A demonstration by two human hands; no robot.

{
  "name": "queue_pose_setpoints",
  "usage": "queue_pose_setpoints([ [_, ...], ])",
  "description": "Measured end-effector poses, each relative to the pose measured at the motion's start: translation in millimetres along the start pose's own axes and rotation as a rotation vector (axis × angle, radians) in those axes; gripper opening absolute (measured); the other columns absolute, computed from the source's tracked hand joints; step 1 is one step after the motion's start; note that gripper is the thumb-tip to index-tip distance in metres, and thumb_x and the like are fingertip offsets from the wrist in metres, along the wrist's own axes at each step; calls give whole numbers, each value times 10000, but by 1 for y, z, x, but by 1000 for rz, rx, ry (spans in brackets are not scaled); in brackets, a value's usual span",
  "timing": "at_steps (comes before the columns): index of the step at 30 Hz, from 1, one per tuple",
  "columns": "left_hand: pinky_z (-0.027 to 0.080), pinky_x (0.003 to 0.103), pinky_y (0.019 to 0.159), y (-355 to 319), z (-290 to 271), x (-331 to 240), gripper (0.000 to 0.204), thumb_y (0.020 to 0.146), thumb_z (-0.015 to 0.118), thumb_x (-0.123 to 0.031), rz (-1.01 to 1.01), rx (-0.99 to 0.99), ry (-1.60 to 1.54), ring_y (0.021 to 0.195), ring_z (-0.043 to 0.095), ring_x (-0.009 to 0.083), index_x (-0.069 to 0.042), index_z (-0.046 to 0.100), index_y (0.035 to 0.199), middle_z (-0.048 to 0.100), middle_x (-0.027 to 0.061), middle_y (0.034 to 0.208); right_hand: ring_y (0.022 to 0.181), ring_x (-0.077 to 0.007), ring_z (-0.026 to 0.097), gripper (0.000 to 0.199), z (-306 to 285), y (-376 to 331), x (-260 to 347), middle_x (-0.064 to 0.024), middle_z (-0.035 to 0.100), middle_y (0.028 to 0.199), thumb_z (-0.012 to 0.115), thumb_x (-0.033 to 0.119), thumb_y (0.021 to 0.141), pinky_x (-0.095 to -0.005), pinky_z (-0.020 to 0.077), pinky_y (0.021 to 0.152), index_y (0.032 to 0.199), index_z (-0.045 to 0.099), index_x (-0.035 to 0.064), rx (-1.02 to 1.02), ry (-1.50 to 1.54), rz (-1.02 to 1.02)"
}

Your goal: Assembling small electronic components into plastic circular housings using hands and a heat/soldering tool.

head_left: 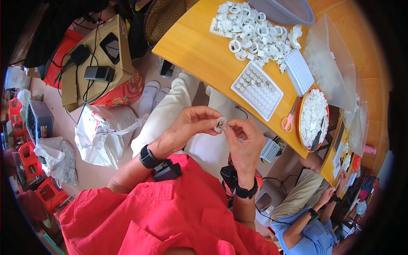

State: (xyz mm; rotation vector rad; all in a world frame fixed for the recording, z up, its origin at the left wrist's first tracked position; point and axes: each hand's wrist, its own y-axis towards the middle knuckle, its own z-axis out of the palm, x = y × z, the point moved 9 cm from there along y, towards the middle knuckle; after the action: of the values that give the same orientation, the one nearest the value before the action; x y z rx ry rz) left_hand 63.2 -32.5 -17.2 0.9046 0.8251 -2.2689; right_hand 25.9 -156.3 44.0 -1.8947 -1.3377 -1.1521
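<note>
Over my lap, my left hand (193, 122) and my right hand (245, 138) meet at a small round translucent white plastic piece (220, 123) with a dark centre. Fingertips of both hands pinch it from either side. Beyond my hands, on the wooden table (191, 42), lies a white tray (264, 107) with rows of small round wells, several holding grey round pieces. Behind the tray spreads a heap of white ring-shaped plastic parts (250, 34).
Pink-handled scissors (287, 123) lie beside a red-rimmed bowl (300, 127) of white bits. Stacked white trays (298, 70) and a grey basket (289, 12) stand further back. At left are a cardboard box (95, 55) and white bag (104, 138). A person in blue (310, 236) works at right.
</note>
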Motion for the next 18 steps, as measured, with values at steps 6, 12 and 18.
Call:
queue_pose_setpoints([
  [6, 492, 261, 788, 1, 3, 3, 221, 856, 590, -106, 8, 14, 87, 846, 598, 126, 20, 586, 1038, 626, 72, 934, 546, -112, 554, 118, 4, 2, -22, -60, 578, 682, 713, 21, 692, -239, 430, 512, 775, 631, 6, 19, 80, 181],
  [12, 495, 274, 796, 3, -5, 19, 222, 871, 563, -107, -84, -1, -12, 855, 611, 154, 22, 570, 1052, 611, 78, 964, 551, -109, 550, 98, 9, 0, -25, -54, 582, 685, 698, 14, 715, -230, 435, 527, 784, 630, -1, 4, 120, 133],
  [18, 508, 278, 811, 3, -3, 27, 227, 895, 526, -114, -148, 29, -222, 878, 627, 192, 26, 542, 1072, 596, 92, 1003, 640, -116, 584, 86, 11, 1, -30, -65, 587, 737, 670, 9, 742, -229, 449, 554, 818, 630, 0, 48, 187, 152],
])
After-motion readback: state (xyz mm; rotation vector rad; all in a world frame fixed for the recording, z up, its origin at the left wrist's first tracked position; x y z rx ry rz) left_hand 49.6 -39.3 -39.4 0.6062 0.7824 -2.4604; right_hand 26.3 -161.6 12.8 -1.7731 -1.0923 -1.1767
